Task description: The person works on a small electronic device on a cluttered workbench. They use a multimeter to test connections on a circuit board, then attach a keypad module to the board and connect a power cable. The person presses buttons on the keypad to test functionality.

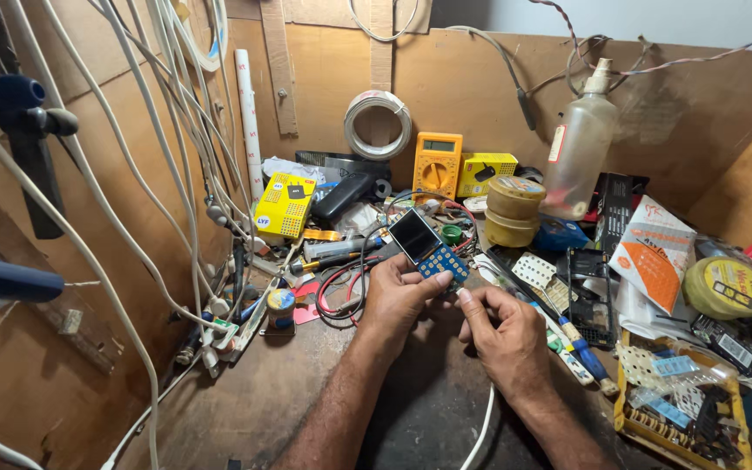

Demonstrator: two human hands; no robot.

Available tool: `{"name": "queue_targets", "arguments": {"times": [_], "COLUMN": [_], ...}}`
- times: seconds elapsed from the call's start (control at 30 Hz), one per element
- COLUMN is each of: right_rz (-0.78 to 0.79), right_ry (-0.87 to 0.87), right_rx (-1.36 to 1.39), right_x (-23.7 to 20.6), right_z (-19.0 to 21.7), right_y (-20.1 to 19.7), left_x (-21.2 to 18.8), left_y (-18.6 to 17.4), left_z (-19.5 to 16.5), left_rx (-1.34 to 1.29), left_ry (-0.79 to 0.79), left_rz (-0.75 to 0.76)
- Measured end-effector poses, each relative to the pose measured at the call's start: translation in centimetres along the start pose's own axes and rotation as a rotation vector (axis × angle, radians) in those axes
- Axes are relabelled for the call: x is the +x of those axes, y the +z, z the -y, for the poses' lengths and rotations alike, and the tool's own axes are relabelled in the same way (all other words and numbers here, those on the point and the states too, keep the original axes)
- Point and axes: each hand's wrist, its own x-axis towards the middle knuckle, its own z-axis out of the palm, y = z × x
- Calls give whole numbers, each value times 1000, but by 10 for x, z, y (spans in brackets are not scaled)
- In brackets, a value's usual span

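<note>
Over the middle of the cluttered workbench [306, 392] I see both of my hands meeting around a small keypad phone [428, 246]. My left hand [398, 296] grips its lower end, the thumb pressed against the blue keypad and the other fingers curled beneath, so the dark screen tilts up and away from me. My right hand [502, 326] sits just beside it, fingers bunched together, with the tips touching the phone's bottom edge; I cannot tell whether they pinch some small part there.

Behind the phone, against the wooden back wall, stand a yellow multimeter [437, 164], two stacked round tins [513, 211] and a cloudy plastic bottle [580, 148]. A coil of white wire [378, 124] hangs above them. To the left lies a yellow box [284, 207], near red and black leads [337, 292]. White cables [176, 130] droop down the left wall. A blue-handled screwdriver [585, 352] lies just right of my right hand.
</note>
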Motion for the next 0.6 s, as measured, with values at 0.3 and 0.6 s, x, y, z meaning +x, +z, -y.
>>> {"name": "queue_targets", "arguments": {"times": [0.3,0.6], "right_rz": [3,-30], "right_ry": [-29,-32], "right_rx": [-21,19], "right_x": [-4,-5], "right_z": [10,4], "right_y": [-2,-4], "left_x": [3,21], "left_y": [-2,-32], "left_z": [-2,-12], "left_rx": [-9,-99], "left_ry": [10,158], "left_rz": [-15,-191]}}
